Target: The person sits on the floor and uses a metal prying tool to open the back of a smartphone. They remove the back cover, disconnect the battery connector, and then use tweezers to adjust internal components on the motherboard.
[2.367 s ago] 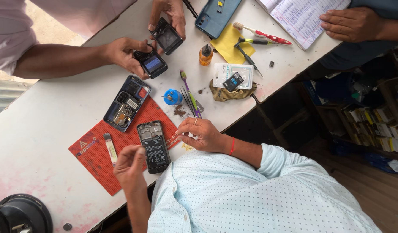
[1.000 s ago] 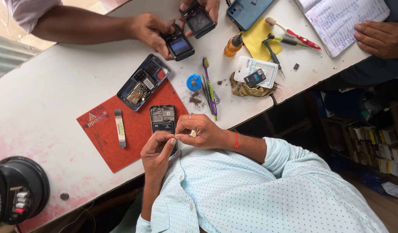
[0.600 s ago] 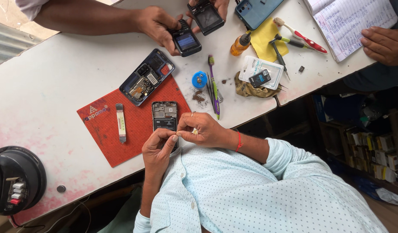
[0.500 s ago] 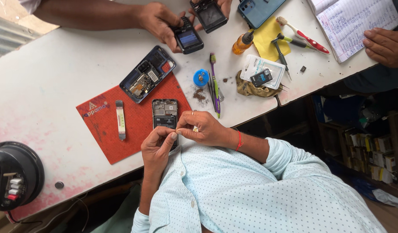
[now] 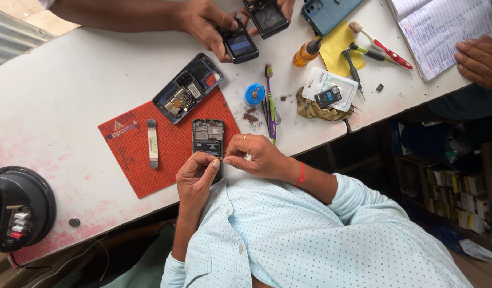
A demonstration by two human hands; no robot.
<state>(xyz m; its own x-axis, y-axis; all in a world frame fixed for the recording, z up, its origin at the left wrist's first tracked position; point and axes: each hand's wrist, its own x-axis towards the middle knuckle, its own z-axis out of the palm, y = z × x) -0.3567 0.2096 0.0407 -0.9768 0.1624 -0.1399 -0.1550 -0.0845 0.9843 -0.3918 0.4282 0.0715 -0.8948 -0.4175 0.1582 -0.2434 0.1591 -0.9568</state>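
Black and opened, a slim phone body with bare circuit boards (image 5: 208, 140) lies on the near right part of a red rubber work mat (image 5: 166, 146), at the near edge of the white counter (image 5: 59, 106). The left hand (image 5: 197, 176) curls at its near end, fingers pinched; the right hand (image 5: 256, 156) is closed just beside, fingertips meeting the left's, what they grip too small to tell. Farther on the mat lies a blue phone frame (image 5: 187, 88). Another person's hand (image 5: 206, 24) holds a small black phone (image 5: 239, 44) at the far edge.

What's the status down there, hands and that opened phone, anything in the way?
Left hand and right hand both pinch at the opened phone on the red mat. Second phone shell lies apart; nothing obstructs.
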